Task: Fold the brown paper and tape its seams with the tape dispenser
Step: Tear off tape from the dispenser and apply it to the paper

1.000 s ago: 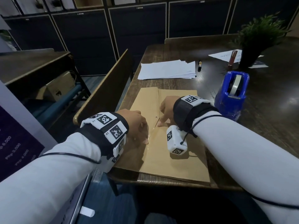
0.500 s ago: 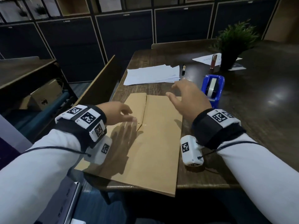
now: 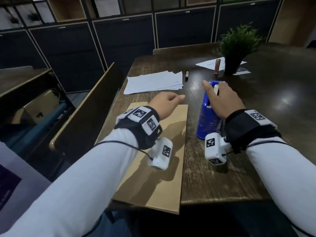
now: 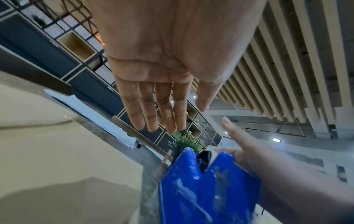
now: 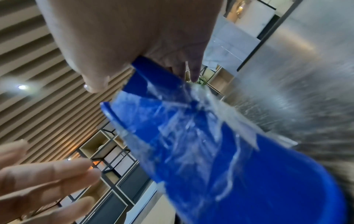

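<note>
The folded brown paper (image 3: 162, 177) lies lengthwise on the dark wooden table (image 3: 213, 182), its near end sticking out over the front edge; it also fills the lower left of the left wrist view (image 4: 57, 151). My left hand (image 3: 171, 100) hovers over the paper's far end with straight fingers (image 4: 149, 115), holding nothing. To the right of the paper stands the blue tape dispenser (image 3: 207, 124). My right hand (image 3: 213, 86) grips its top from above, thumb on the left, fingers over the far side. The wrist views show the dispenser (image 4: 201, 189) (image 5: 210, 151) blurred by motion.
A stack of white sheets (image 3: 153, 82) and a black marker (image 3: 186, 75) lie beyond the paper. Farther back right are a potted plant (image 3: 237, 43), a reddish tube (image 3: 217, 65) and a loose white sheet (image 3: 208, 63). A wooden chair back (image 3: 82, 106) stands left of the table.
Both hands left the paper's seam. My right hand reached to the right and took hold of the tape dispenser. My left hand lifted and moved toward the paper's far end.
</note>
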### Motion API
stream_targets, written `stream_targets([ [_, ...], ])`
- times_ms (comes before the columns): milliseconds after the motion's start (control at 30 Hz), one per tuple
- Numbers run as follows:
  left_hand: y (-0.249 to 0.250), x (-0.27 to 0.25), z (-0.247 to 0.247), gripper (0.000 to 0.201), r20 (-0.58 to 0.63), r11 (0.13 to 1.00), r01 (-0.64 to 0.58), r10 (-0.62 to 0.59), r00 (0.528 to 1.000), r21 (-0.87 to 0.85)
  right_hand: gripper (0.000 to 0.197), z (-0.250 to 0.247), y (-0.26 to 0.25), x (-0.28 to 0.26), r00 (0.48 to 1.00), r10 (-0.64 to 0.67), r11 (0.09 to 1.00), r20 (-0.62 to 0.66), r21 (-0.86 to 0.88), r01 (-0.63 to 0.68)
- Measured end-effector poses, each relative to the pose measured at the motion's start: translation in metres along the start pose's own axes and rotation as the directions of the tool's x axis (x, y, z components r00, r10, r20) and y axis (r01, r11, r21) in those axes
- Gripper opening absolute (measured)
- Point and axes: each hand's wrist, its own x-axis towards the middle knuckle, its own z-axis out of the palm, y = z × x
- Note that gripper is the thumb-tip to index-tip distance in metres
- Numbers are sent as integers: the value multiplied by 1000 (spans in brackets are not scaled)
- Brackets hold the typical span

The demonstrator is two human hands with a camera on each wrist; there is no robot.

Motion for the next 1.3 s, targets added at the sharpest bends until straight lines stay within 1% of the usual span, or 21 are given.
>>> stream_targets([
  [67, 9, 6, 13, 41, 38, 1000, 1, -1, 999, -6, 76, -3, 0, 2, 999, 30, 999, 31, 34, -31],
  [167, 17, 11, 28, 42, 75, 1000, 16, -16, 997, 3, 83, -7, 0, 7, 995, 64, 996, 74, 57, -69],
  [267, 21, 13, 37, 38, 73, 996, 38, -32, 997, -75, 89, -10, 3, 16, 990, 93, 994, 103, 53, -99],
  [433, 25, 12, 46, 40, 84, 977, 85, -70, 994, -193, 87, -10, 7, 23, 987, 109, 991, 120, 61, -117],
  [467, 25, 13, 47, 42, 88, 973, 97, -81, 993, -208, 92, -10, 6, 24, 987, 102, 993, 126, 45, -108],
  [567, 26, 15, 51, 44, 88, 957, 132, -113, 990, -257, 118, -12, 5, 27, 986, 89, 996, 139, 2, -90],
  [600, 27, 16, 53, 45, 91, 955, 139, -119, 989, -262, 117, -13, 6, 30, 987, 91, 996, 136, 1, -92],
  [700, 29, 18, 55, 46, 112, 952, 144, -117, 987, -271, 91, -14, 8, 31, 986, 95, 995, 134, 4, -97],
  [767, 30, 20, 55, 45, 117, 947, 146, -116, 986, -285, 84, -13, 12, 30, 986, 99, 995, 138, 3, -100],
  [900, 30, 22, 57, 43, 139, 937, 162, -124, 982, -308, 88, -11, 18, 27, 989, 85, 996, 119, -26, -83],
  [1067, 32, 21, 55, 36, 188, 903, 150, -78, 979, -403, 86, -12, 22, 28, 991, 90, 996, 102, -24, -88],
  [1200, 37, 24, 57, 35, 168, 878, 207, -148, 975, -431, 86, -12, 21, 28, 992, 73, 997, 105, -45, -69],
  [1300, 44, 27, 60, 40, 164, 850, 306, -260, 952, -428, 83, -14, 21, 28, 991, 76, 996, 106, -51, -71],
])
